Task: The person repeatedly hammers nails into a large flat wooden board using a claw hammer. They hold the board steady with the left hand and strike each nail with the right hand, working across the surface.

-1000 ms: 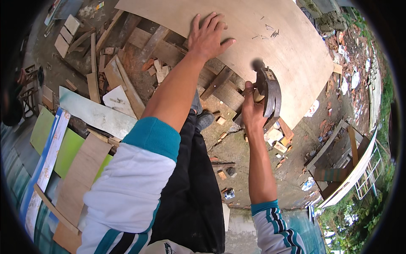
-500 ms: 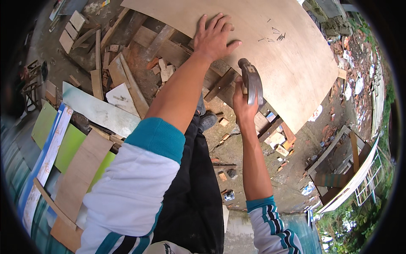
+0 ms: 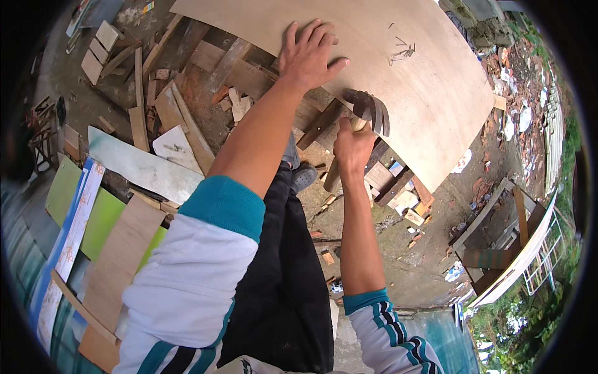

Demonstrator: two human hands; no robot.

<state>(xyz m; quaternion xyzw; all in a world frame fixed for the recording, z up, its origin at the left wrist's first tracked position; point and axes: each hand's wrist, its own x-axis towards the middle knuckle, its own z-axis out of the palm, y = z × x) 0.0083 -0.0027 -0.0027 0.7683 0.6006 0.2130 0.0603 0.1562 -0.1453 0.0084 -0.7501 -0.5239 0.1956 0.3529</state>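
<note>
A large plywood sheet (image 3: pixel 398 81) lies across wooden supports in front of me. My left hand (image 3: pixel 308 56) is pressed flat on its near edge, fingers spread. My right hand (image 3: pixel 352 146) is closed around the wooden handle of a claw hammer (image 3: pixel 367 109), whose dark head hovers right at the sheet's near edge, blurred. Dark marks (image 3: pixel 402 51) are drawn on the sheet beyond the hammer. My black trousers and a grey shoe (image 3: pixel 304 177) show below the hands.
Offcuts of timber and board (image 3: pixel 180 112) litter the ground to the left. A pale long plank (image 3: pixel 140 165) and green and brown panels (image 3: pixel 99 221) lie at lower left. Wooden frames and rubble (image 3: pixel 492 237) sit at the right.
The hammer has swung from out at the right, away from the sheet, in toward its near edge. My left hand has stayed flat on the plywood.
</note>
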